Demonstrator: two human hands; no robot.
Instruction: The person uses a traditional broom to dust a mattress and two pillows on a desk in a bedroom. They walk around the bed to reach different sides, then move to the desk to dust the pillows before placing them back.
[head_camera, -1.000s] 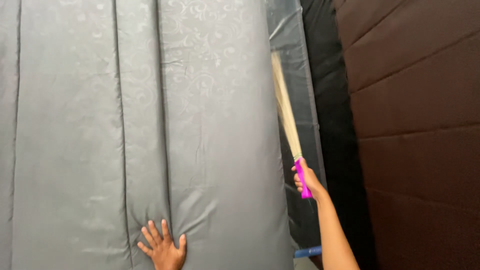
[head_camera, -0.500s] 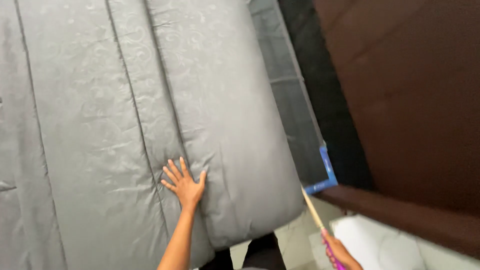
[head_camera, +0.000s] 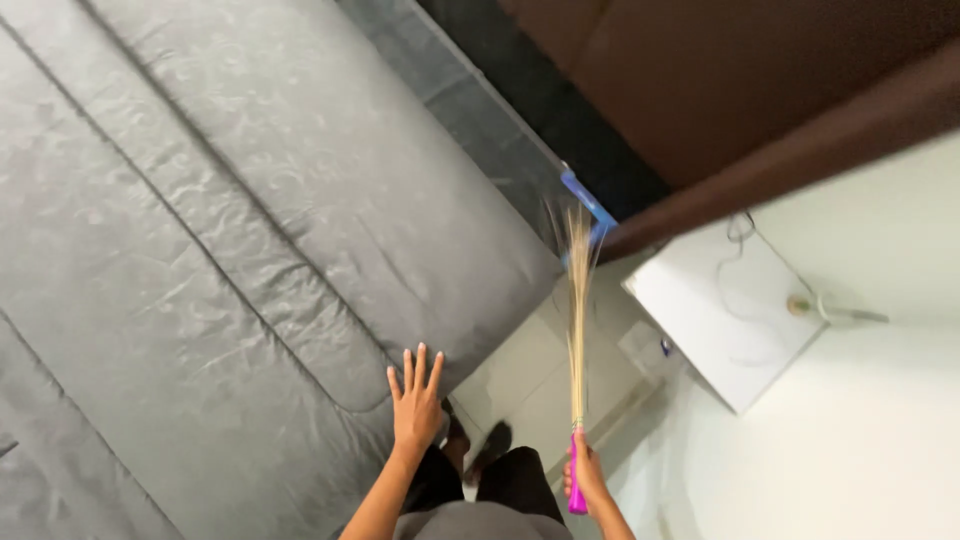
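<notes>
Left hand (head_camera: 417, 400) flat, fingers spread, now at quilt (head_camera: 220, 260) corner; right hand (head_camera: 583, 478) grips broom (head_camera: 577, 330), now swung upright beside quilt.

Dark brown padded headboard (head_camera: 740, 90), pale wall (head_camera: 860, 440), white bedside table (head_camera: 725, 320), light tiled floor (head_camera: 535, 385)

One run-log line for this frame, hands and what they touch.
left hand: flat, fingers spread, on grey quilt | right hand: gripping pink-handled stick broom | broom: bristles up, beside bed corner
</notes>
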